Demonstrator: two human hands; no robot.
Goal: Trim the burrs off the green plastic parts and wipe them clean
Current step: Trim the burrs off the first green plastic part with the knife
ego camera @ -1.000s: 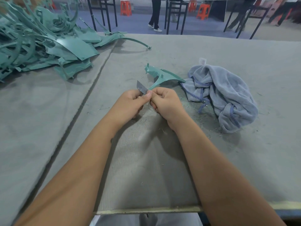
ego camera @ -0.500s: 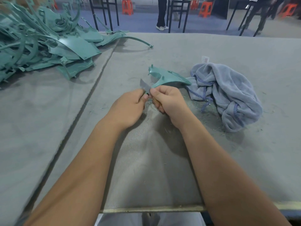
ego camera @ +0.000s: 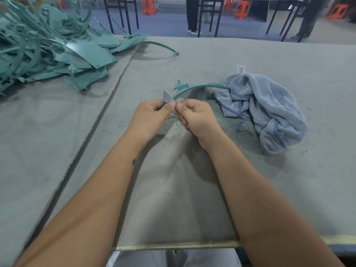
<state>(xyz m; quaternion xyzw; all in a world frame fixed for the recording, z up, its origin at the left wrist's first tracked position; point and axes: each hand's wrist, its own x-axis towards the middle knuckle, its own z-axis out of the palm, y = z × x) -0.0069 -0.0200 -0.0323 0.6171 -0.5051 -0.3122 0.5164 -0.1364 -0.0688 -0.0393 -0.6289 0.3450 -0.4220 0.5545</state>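
A curved green plastic part (ego camera: 200,86) arches above the grey table, its near end pinched in my right hand (ego camera: 196,116). My left hand (ego camera: 152,114) pinches a small grey blade (ego camera: 167,97), whose point sticks up beside that end of the part. Both thumbs almost touch. The part's far tip reaches the crumpled blue-grey cloth (ego camera: 269,110) lying to the right. Thin green shavings (ego camera: 174,120) lie on the felt under my hands.
A big heap of green plastic parts (ego camera: 50,49) fills the table's far left; one long curved strip (ego camera: 159,45) reaches out of it. A seam (ego camera: 107,101) runs along the felt. Chairs, orange stools and standing people are beyond the far edge.
The green part has turned in my right hand: its broad face is now edge-on, showing as a thin arc toward the cloth. Both hands stay together with the blade at the part's end.
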